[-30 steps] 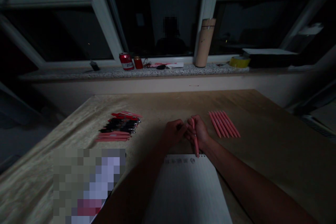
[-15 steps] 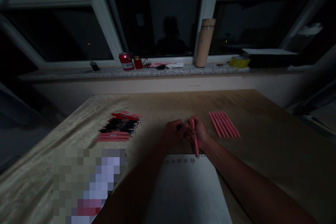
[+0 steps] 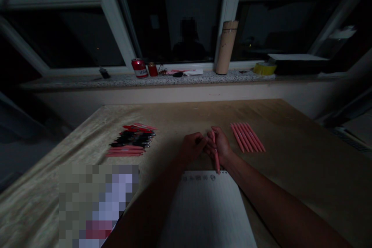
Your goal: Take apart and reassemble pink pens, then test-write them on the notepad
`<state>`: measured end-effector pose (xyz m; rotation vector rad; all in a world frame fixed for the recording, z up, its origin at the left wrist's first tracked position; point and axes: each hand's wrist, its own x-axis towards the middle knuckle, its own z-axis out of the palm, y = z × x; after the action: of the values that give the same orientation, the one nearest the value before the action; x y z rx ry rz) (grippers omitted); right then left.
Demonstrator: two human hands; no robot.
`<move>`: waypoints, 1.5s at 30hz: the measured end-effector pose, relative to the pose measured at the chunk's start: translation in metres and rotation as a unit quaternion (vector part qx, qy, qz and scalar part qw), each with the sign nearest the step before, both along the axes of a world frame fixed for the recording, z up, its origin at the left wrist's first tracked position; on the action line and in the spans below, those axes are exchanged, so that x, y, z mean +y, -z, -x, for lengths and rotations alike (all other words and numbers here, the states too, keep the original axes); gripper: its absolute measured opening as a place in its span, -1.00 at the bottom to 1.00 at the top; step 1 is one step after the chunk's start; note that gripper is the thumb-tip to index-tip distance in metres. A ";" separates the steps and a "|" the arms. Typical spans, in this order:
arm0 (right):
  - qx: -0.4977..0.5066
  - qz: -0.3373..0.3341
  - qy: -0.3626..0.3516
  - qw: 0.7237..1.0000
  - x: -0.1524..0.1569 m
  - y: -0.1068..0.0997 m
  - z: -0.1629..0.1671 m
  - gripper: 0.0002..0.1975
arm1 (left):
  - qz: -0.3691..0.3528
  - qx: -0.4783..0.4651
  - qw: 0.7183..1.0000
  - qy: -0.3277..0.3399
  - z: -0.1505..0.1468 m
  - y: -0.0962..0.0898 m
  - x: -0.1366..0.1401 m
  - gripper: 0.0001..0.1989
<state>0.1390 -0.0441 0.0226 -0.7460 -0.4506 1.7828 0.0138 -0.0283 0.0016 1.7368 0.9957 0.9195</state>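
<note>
My right hand [image 3: 219,145] is closed around a pink pen [image 3: 217,161], whose lower end points down toward me at the top edge of a spiral notepad [image 3: 209,209]. My left hand [image 3: 193,145] is just beside it, fingers curled in toward the right hand's fingertips. Shadow hides what the left fingers grip, if anything. Small dark doodles run along the top of the lined page. To the right, several pink pens [image 3: 247,137] lie side by side in a slanted row. On the left lies a pile of black pens [image 3: 135,138] with red and pink ones.
A pixelated patch [image 3: 110,201] covers the table's lower left. On the granite windowsill [image 3: 116,80] stand a red can [image 3: 139,68], a small red jar [image 3: 152,69], a tall cardboard tube [image 3: 227,48] and yellow tape [image 3: 264,69]. The room is dim.
Almost nothing differs. Both hands keep their places, and the pink pen stays in my right hand; the view shifts very slightly.
</note>
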 end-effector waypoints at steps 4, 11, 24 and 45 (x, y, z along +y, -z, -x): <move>0.001 0.000 0.002 1.000 0.000 0.000 0.000 -0.58 | -0.011 -0.002 1.000 -0.008 0.000 0.001 0.000 -0.68; -0.005 0.005 0.001 1.000 0.000 0.001 -0.001 -0.58 | -0.021 -0.015 1.000 0.000 0.000 0.002 0.000 -0.67; 0.048 -0.074 0.112 0.990 0.009 -0.001 -0.009 -0.63 | -0.053 0.078 0.996 0.011 0.001 -0.010 -0.002 -0.60; 0.022 -0.096 0.234 0.967 0.026 0.015 -0.018 -0.86 | -0.058 0.142 0.987 0.040 0.032 -0.017 0.024 -0.76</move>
<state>0.1572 -0.0180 0.0075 -0.6143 -0.3738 1.2907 -0.0180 -0.0043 0.0181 2.0322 1.0615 0.7014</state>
